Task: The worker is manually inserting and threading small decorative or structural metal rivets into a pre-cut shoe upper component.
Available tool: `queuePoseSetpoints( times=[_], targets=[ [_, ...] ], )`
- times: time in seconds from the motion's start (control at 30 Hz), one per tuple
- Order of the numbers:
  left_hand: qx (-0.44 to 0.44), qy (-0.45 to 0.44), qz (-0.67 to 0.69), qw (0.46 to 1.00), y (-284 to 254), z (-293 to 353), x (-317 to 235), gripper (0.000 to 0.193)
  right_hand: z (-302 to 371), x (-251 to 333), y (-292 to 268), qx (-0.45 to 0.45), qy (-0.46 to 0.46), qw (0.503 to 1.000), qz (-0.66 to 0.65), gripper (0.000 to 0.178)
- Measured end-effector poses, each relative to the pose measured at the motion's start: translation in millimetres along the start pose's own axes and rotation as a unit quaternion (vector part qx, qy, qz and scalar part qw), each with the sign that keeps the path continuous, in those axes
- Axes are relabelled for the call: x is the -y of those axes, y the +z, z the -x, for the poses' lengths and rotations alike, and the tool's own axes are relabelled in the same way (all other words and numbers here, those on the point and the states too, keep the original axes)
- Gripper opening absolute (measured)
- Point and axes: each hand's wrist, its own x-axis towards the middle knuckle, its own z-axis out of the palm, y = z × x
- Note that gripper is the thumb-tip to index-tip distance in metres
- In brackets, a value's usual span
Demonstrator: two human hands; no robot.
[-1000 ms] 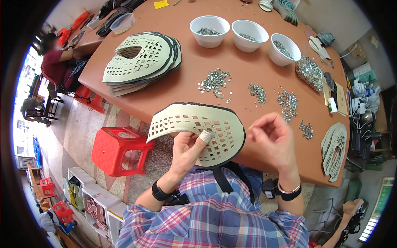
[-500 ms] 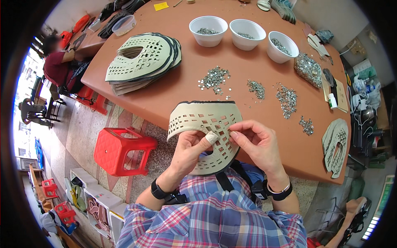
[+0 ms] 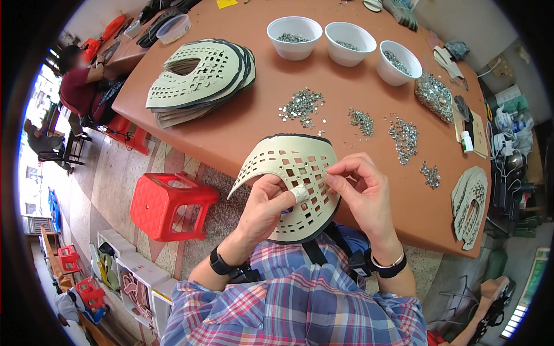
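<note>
A cream, curved shoe upper (image 3: 314, 164), cut with rows of small square and slit holes and edged in black, is held up before my chest. My left hand (image 3: 262, 210) grips it at its inner opening, the thumb, wrapped in white tape, pressing on the front and the fingers behind. Thumb and forefinger of my right hand (image 3: 363, 190) come together at the upper's right edge; whatever lies between them is too small to tell. Past the upper, small piles of shiny studs (image 3: 302, 108), (image 3: 362, 121), (image 3: 403, 138) lie on the brown table (image 3: 242, 144).
Three white bowls (image 3: 294, 52) of studs stand along the back, beside a clear bag of studs (image 3: 434, 97). Stacked uppers (image 3: 231, 69) sit left, with more uppers (image 3: 470, 202) at right. A red stool (image 3: 153, 207) stands on the floor; a seated person (image 3: 81, 86) is beyond.
The upper has tilted in my left hand, its left end swinging lower and outward. My right hand, still pinched, stays by its right edge, slightly higher. The view has shifted a little.
</note>
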Motion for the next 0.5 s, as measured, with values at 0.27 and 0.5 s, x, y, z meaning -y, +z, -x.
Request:
queuePoseSetpoints(
  times=[0.27,0.5],
  targets=[
    [0.007,-0.001,-0.001,1.000,2.1,-1.5,0.3,0.039,-1.4,1.3,-1.7,0.012,0.019,0.999,0.036,0.010],
    [0.005,-0.002,-0.070,0.998,-4.6,-0.1,3.4,0.034,-1.2,1.5,-1.3,0.020,0.052,0.997,0.044,0.008]
  ],
)
